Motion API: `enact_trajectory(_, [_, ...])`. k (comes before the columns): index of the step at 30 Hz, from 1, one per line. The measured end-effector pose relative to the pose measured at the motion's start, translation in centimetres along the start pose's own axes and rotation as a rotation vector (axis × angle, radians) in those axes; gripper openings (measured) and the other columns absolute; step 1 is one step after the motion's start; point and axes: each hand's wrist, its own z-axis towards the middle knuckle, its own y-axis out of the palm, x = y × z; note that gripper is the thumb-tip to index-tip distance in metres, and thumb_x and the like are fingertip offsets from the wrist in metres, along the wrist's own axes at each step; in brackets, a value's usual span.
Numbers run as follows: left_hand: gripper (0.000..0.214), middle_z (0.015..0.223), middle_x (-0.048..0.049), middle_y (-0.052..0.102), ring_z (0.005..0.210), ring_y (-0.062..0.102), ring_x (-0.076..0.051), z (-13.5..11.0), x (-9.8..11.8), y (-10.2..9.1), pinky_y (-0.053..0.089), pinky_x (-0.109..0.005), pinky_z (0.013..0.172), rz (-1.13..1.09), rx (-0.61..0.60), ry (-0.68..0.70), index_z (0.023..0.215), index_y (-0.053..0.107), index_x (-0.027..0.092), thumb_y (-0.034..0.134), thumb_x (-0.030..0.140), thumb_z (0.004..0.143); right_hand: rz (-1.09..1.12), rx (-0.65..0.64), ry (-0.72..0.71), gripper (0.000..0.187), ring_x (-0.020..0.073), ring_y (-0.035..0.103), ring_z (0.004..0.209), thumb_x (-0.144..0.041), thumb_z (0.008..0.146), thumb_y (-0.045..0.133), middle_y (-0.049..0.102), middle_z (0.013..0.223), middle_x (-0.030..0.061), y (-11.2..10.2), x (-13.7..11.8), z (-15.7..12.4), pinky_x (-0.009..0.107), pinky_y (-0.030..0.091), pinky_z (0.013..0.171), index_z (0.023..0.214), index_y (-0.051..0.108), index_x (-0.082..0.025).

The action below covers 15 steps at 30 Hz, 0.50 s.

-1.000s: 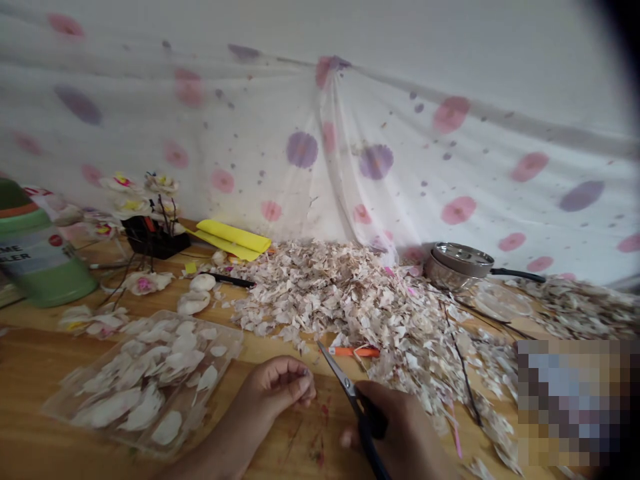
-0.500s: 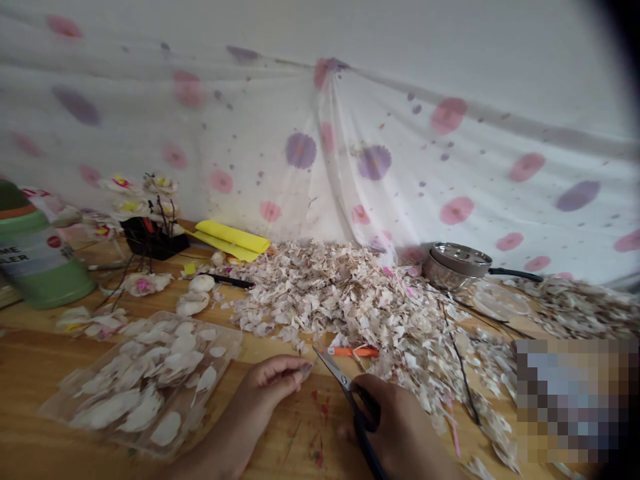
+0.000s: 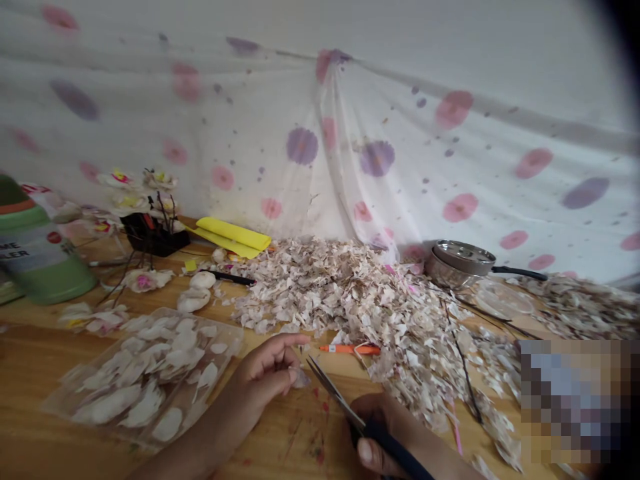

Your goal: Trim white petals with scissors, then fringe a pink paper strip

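Left hand point(image 3: 265, 377), curled fingers pinching a papery petal scrap point(image 3: 301, 379); right hand point(image 3: 380, 427) wrapped around black-handled steel scissors point(image 3: 335, 393), slim blades parted, near a shaggy flake heap point(image 3: 340, 300).

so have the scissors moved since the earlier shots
Yes, the scissors dropped: their tips now sit below the left end of the orange tool, not level with it.

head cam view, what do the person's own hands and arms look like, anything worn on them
The left hand and right hand are both bare: no gloves, and no rings, watch or bracelet show. The left forearm and right forearm are bare too, with no sleeve in the frame. The right thumbnail looks unpainted.
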Motion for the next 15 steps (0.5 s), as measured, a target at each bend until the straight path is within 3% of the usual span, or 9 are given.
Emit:
enact_trajectory(8, [0.038,0.074,0.0026,0.057,0.07,0.052,-0.016,-0.4,0.3,0.1,0.038,-0.029,0.067,0.109,-0.04,0.085,0.113,0.066,0.024,0.06,0.025,0.076,-0.033,-0.024,0.054,0.081,0.0101,0.037,0.06,-0.09,0.052,0.061,0.047,0.071,-0.0017,0.7,-1.3,-0.3,0.023,0.024,0.051,0.083,0.054,-0.016])
enact_trajectory(11, [0.037,0.076,0.0019,0.059,0.073,0.056,-0.017,-0.3,-0.1,-0.1,0.04,-0.029,0.07,0.121,-0.072,0.089,0.113,0.066,0.025,0.059,0.025,0.076,-0.051,0.018,0.072,0.086,0.0129,0.044,0.066,-0.091,0.05,0.061,0.054,0.076,0.0015,0.7,-1.2,-0.7,0.024,0.032,0.057,0.087,0.059,-0.014])
enact_trajectory(15, [0.037,0.077,0.0014,0.061,0.074,0.058,-0.018,0.1,-0.8,-0.3,0.042,-0.029,0.07,0.132,-0.075,0.101,0.114,0.066,0.026,0.059,0.025,0.077,-0.121,0.121,0.093,0.087,0.022,0.057,0.088,-0.087,0.061,0.059,0.065,0.1,0.0093,0.6,-1.2,-1.4,0.028,0.042,0.072,0.109,0.062,-0.014])
